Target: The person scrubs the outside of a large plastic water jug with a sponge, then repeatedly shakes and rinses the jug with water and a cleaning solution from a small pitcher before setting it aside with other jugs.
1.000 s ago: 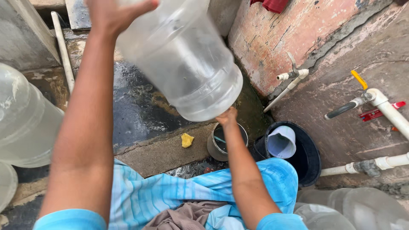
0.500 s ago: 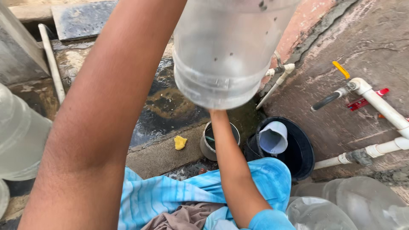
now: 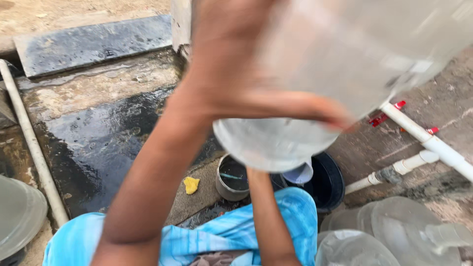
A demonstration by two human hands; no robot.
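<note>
- Head view: my left hand [image 3: 231, 74] is raised close to the camera, its grip closed on the side of a big clear water jug [image 3: 335, 74], thumb stretched along the wall.
- The jug is tilted, held up in the air above the small grey bucket [image 3: 232, 177].
- My right hand is hidden under the base of the jug; only the forearm shows rising to it, so I cannot tell its grip.
- Just left of the grey bucket lies a yellow sponge [image 3: 191, 184] on the wet stone floor [image 3: 98, 138].
- Just right of the grey bucket sits a black tub [image 3: 327, 184].
- Farther right of that bucket run white pipes [image 3: 423, 140].
</note>
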